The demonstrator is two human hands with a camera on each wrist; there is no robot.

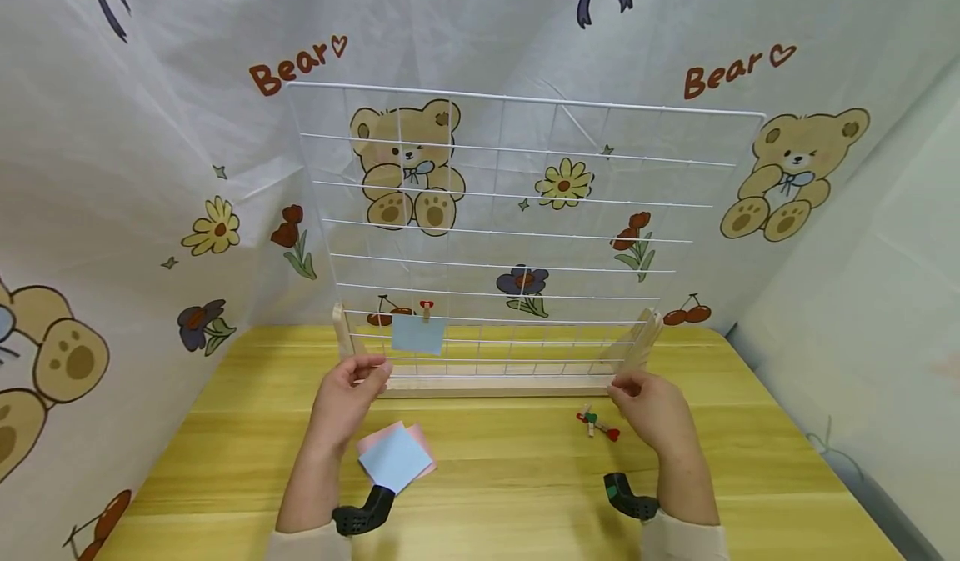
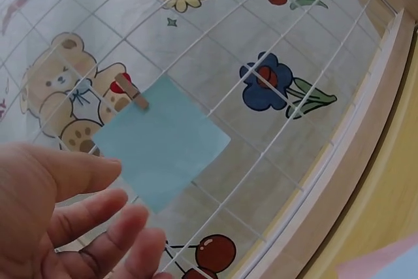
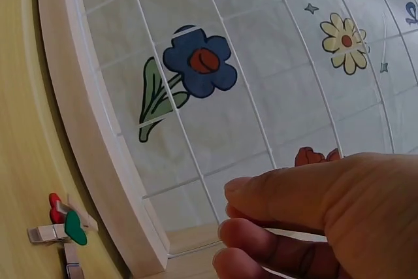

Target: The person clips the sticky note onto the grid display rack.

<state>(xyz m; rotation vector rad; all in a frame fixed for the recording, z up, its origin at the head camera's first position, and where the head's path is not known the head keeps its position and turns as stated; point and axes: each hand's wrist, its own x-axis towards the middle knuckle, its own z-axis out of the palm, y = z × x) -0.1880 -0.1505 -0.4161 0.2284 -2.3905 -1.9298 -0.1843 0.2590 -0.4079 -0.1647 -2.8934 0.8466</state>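
A white wire grid (image 1: 525,99) stands upright in a wooden base (image 1: 495,393) with wooden end posts. Low on its left side hangs a light blue paper square (image 1: 417,335), clipped by a small clothespin (image 2: 132,93) with a red heart. My left hand (image 1: 347,396) is at the base's left end, below and left of that paper, its fingers loosely bent with nothing between them. At the base's right end is my right hand (image 1: 654,409), thumb and fingers relaxed and holding nothing in the right wrist view.
Blue paper (image 1: 395,458) lies over pink paper (image 1: 424,442) on the yellow wood-grain table (image 1: 510,494), near my left forearm. Several small clothespins (image 1: 591,424) with red and green hearts lie left of my right hand. Behind the grid hangs a bear-printed white cloth (image 1: 480,27).
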